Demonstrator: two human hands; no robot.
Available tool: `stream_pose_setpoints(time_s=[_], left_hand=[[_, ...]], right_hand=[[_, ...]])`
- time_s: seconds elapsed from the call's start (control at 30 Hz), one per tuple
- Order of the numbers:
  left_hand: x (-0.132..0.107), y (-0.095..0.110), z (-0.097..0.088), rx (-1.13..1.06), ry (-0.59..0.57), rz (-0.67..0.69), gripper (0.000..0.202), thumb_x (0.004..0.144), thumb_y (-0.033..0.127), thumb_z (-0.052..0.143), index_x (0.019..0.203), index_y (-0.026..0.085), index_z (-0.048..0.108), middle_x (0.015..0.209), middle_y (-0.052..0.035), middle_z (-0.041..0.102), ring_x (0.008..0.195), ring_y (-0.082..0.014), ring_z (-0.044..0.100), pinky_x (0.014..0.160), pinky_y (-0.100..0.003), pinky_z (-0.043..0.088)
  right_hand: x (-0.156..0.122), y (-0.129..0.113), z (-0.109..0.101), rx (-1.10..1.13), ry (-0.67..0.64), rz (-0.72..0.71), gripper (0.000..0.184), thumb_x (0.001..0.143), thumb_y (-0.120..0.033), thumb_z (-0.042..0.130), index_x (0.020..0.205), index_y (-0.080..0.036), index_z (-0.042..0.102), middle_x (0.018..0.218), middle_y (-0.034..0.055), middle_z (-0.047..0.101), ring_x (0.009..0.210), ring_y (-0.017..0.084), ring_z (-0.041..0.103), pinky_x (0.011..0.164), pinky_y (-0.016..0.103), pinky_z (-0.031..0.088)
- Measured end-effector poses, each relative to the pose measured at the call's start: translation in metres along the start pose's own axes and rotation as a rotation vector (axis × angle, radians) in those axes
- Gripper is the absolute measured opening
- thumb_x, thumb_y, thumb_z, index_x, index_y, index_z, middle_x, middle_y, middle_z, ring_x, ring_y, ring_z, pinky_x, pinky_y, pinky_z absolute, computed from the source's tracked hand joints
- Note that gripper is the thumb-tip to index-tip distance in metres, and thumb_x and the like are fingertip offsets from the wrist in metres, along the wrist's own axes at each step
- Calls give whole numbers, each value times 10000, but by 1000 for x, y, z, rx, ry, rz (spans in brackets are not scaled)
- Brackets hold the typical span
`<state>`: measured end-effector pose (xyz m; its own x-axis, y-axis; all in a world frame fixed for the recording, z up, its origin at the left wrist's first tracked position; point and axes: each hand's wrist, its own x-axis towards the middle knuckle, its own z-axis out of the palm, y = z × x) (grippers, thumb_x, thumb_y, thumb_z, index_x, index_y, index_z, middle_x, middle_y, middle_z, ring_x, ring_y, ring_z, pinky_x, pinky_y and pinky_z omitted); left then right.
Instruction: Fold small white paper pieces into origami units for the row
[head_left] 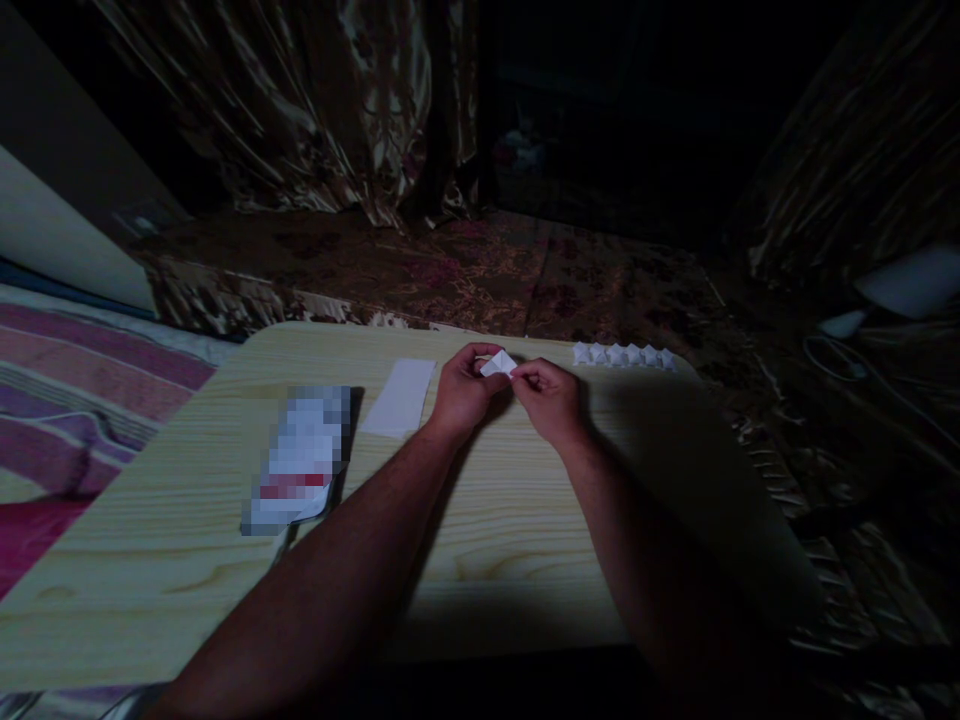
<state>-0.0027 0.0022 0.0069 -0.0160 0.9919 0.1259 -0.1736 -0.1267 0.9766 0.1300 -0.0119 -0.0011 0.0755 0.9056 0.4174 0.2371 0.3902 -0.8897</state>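
Between my two hands is a small piece of folded white paper (501, 362), with creases meeting near its middle. My left hand (463, 388) grips its left side, thumb in front and fingers behind. The fingertips of my right hand (549, 398) pinch its lower right corner. Both hands are held over the far part of the wooden table (495, 540). Left of my left hand lies a stack or sheet of plain white paper strips (401, 398). To the right, along the far edge, several small folded white paper pieces (624, 356) stand in a row.
A phone (304, 455) with a blurred screen lies on the table's left side, a cable at its lower end. Patterned curtains (375, 100) hang behind. A striped bedcover (97, 370) is at the left, a white lamp (911, 285) at the right.
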Motion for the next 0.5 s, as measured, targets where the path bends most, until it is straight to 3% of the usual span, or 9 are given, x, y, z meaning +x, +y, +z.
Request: stream_pose_setpoints(time_s=[0.5], left_hand=[[-3,3,0,-24,-14,12,396,574,135,671,967,167,637,618,37,586,512,-86,479,509,-203,375]], right_hand=[[-1,3,-1,-72,-6,-78,86,755,-216,574,721,-216,654,711,-3,641,670,151,593,623,259,470]])
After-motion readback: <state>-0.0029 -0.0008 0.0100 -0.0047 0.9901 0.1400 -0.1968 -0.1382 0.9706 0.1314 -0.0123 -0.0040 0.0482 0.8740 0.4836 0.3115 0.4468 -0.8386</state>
